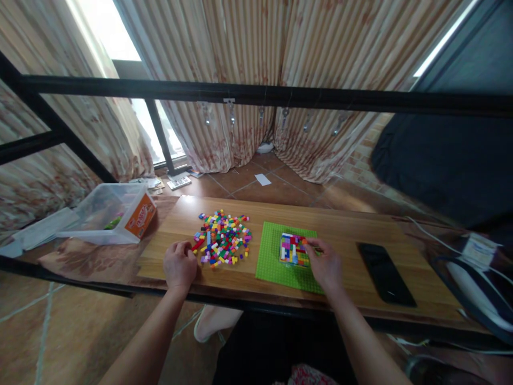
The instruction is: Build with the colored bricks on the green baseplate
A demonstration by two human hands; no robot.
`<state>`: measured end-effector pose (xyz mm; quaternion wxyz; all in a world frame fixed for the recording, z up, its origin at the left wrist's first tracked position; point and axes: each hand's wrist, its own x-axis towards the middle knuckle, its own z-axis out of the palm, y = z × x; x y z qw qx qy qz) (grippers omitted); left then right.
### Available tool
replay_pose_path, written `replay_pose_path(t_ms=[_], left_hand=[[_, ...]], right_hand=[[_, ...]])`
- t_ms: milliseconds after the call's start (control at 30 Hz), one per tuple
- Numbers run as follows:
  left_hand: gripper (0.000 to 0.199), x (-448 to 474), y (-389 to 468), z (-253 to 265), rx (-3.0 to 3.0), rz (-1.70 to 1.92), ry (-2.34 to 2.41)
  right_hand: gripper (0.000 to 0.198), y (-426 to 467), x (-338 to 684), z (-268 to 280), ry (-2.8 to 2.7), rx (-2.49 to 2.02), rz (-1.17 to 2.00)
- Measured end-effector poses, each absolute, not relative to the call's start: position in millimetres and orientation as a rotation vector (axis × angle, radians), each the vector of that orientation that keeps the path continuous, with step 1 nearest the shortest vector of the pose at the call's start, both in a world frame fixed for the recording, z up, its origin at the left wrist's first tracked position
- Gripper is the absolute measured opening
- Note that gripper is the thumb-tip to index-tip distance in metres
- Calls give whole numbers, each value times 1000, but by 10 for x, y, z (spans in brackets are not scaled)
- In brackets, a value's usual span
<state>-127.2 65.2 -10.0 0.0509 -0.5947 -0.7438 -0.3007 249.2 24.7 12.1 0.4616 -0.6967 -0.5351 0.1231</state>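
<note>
On the green baseplate (266,259) stands a flat, many-coloured block of toy bricks (292,250). My right hand (326,263) reaches over its right side, thumb and fingers pinched at a small orange brick (304,241) on the block's far right corner. Whether that brick is pressed down is hidden by the fingers. To the left lies a loose heap of small coloured bricks (226,238). My left hand (180,266) rests on the table at the heap's near left edge, fingers curled, with a long red brick (197,245) sticking out from the fingertips.
The wooden tabletop (348,227) carries a black phone (385,274) to the right of the baseplate. A clear plastic box (114,214) with an orange label sits at the left. At the far right are an iron-like appliance (476,291) and white cables. A dark rail (256,93) crosses beyond the table.
</note>
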Motion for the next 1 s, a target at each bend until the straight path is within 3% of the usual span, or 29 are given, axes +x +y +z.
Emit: replay_pose_path(t_ms=[267, 600, 1000], left_hand=[[21, -1271, 656, -109, -1801, -939, -2267], [22, -1263, 647, -103, -1806, -917, -2277], [21, -1245, 634, -69, -1808, -934, -2306]], right_hand=[[27, 340, 2452, -47, -1339, -1588, 179], [29, 312, 2502, -56, -1280, -1573, 329], [35, 363, 2503, 45, -1363, -1795, 140]])
